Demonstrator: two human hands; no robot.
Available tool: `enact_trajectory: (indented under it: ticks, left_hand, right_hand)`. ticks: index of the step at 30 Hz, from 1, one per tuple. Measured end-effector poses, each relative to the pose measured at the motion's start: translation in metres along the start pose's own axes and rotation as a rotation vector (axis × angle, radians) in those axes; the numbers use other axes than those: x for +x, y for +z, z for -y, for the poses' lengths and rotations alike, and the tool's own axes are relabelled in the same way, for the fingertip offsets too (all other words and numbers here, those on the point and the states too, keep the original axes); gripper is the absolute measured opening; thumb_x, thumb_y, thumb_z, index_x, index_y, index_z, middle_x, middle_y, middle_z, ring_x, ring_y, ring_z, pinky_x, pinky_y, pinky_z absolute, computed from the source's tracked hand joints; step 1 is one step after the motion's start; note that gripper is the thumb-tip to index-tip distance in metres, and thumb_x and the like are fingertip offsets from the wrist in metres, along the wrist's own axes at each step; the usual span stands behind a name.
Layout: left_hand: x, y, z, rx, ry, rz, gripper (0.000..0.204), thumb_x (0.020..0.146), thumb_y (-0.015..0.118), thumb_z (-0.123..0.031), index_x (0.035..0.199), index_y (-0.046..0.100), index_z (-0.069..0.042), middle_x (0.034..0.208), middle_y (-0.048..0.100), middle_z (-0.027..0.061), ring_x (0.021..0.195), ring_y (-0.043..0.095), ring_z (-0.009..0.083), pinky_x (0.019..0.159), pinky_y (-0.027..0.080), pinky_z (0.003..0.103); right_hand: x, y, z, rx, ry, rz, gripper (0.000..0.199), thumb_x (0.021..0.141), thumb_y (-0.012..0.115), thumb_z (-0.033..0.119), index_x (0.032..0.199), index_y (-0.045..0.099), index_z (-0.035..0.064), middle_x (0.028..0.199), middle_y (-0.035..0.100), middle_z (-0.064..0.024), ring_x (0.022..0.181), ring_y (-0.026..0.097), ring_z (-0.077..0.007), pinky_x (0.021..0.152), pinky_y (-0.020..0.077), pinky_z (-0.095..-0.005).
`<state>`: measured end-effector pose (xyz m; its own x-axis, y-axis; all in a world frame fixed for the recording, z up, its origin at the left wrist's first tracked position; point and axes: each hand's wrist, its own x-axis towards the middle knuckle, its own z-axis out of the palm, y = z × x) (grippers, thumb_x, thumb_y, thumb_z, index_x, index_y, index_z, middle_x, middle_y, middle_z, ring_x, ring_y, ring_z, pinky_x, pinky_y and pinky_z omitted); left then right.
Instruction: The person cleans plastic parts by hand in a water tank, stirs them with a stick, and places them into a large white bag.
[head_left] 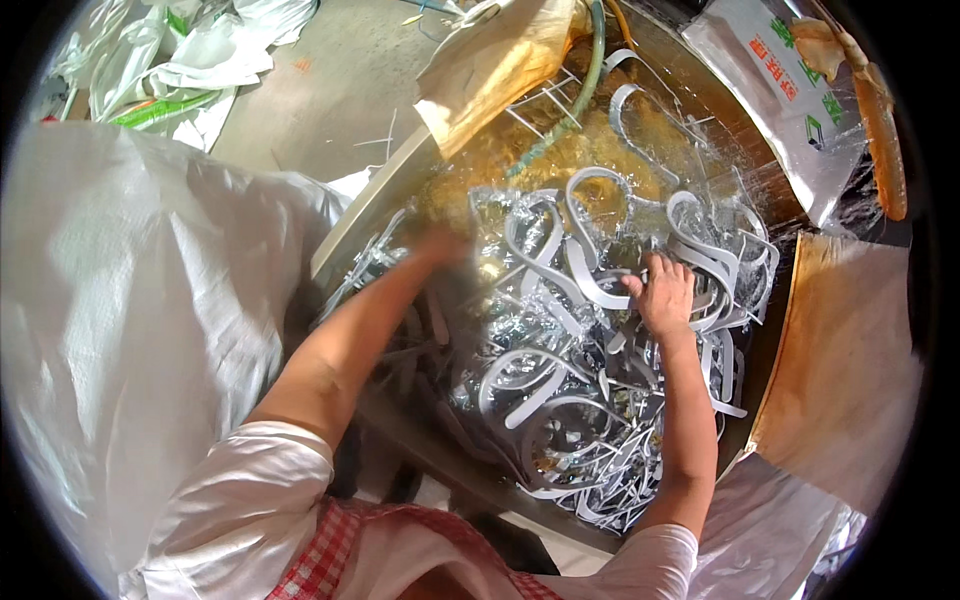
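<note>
In the head view, a silvery-white plastic sheet point(735, 55) at the upper right carries printed red characters, green marks and a green square emblem; the white bags point(215, 65) at the upper left show green bands with no writing clear enough to make out.

The person stands at a large tub point(372, 200) with a pale, straight rim on the left. Its water point(455, 185) looks amber at the far end, where a green hose point(587, 90) dips in beside a white wire grid point(545, 108) and under a yellowish-brown sheet point(500, 65). Grey floor point(310, 95) lies beyond, a big white sack point(130, 300) fills the left side, and a brown board point(840, 345) leans along the right rim. The person wears a red-checked apron point(325, 550).

Curled grey-white strips point(580, 262) lie in the water between the two hands and to the right of them, with thinner slivers point(620, 475) massed at the near end. The right hand point(665, 292) rests among the strips, fingers bent and thumb held out leftward; whether it grips one cannot be told. The left hand point(440, 245) is blurred over the tub's left part, beside slivers; its grasp cannot be told.
</note>
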<state>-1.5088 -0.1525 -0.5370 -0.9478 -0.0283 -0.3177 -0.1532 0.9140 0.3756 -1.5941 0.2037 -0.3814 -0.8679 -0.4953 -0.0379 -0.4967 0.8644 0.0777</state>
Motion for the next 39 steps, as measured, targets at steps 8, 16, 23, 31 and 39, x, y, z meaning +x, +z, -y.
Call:
enact_trajectory:
  ticks: [8,16,23,31,39]
  left_hand:
    - [-0.082,0.052,-0.112,-0.543,0.184,0.222,0.033,0.082,0.053,-0.036,0.087,0.063,-0.004,0.084,0.063,0.0179,0.078,0.061,0.0303,0.068,0.047,0.041]
    - [-0.057,-0.022,-0.081,-0.291,0.259,0.616,0.038,0.078,0.062,-0.029,0.096,0.058,0.004,0.085,0.061,0.018,0.071,0.06,0.0235,0.064,0.05,0.034]
    - [-0.005,-0.153,-0.137,0.001,-0.072,-0.18,0.017,0.076,0.05,-0.012,0.081,0.064,-0.004,0.068,0.062,0.017,0.068,0.061,0.0359,0.066,0.049,0.043]
    - [0.106,-0.118,-0.108,-0.05,-0.223,-0.34,0.05,0.078,0.051,-0.013,0.127,0.043,-0.008,0.122,0.048,0.0169,0.11,0.048,0.0362,0.092,0.041,0.038]
    - [0.146,-0.072,-0.091,-0.497,-0.171,-0.433,0.043,0.074,0.055,-0.012,0.117,0.054,-0.003,0.108,0.059,0.021,0.105,0.055,0.0305,0.088,0.044,0.035]
  right_hand:
    - [0.012,0.01,0.04,0.425,0.156,-0.088,0.058,0.077,0.061,0.04,0.121,0.046,0.0057,0.123,0.049,-0.0154,0.116,0.041,-0.0345,0.098,0.0289,-0.046]
    - [-0.031,0.007,0.062,0.081,-0.062,0.176,0.065,0.071,0.065,0.032,0.128,0.041,0.0101,0.139,0.03,-0.0036,0.135,0.011,-0.0272,0.103,0.0222,-0.051]
    - [-0.029,0.022,0.046,0.098,-0.067,0.188,0.067,0.072,0.064,0.033,0.131,0.037,0.0137,0.143,0.023,-0.0046,0.135,0.009,-0.0304,0.105,0.0198,-0.0479]
    - [-0.029,0.026,0.048,0.138,-0.068,0.111,0.067,0.069,0.064,0.026,0.131,0.039,0.0147,0.143,0.024,-0.0052,0.135,0.011,-0.0294,0.106,0.0191,-0.0466]
    - [-0.024,0.027,0.051,0.142,-0.075,0.13,0.07,0.068,0.066,0.02,0.13,0.037,0.0113,0.143,0.025,-0.0062,0.135,0.012,-0.0301,0.105,0.0215,-0.045]
